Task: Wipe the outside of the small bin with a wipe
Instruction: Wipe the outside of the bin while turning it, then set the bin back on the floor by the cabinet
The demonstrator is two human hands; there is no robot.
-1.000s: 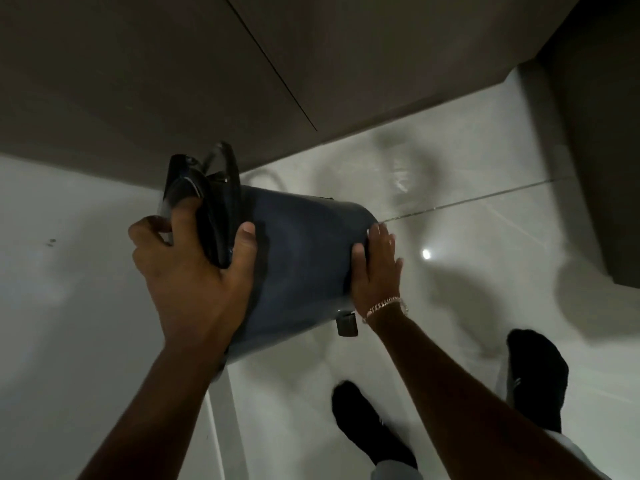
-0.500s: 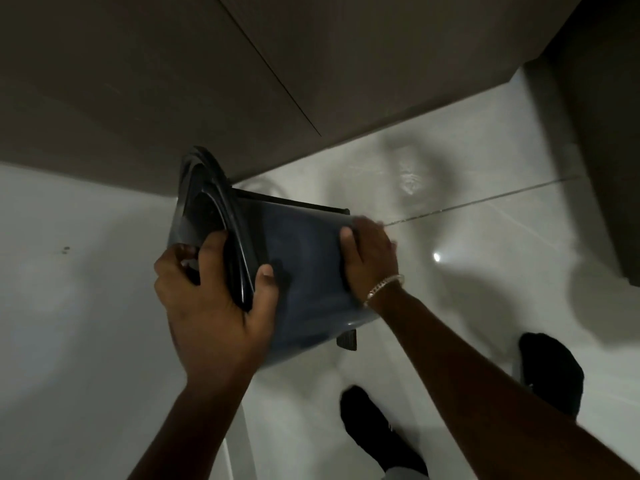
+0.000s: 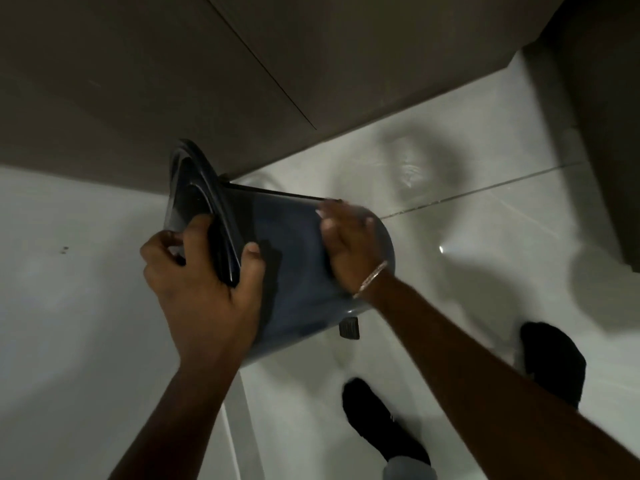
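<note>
Since the earlier frame, the right hand [image 3: 349,249] has shifted along the bin wall toward the base, and the lid edge has turned more toward the camera. The small bin [image 3: 294,268] is a smooth, glossy, dark blue-grey cylinder, held off the white tiled floor [image 3: 485,271] on its side; its long axis runs left to right, black domed lid [image 3: 197,199] pointing left, base right. A ribbed foot pedal [image 3: 349,328] projects below the base. The left hand [image 3: 204,289] has its fingers curled over the lid rim, thumb on the wall. The right hand's fingers lie flat against the wall; whether a wipe is under them cannot be told.
</note>
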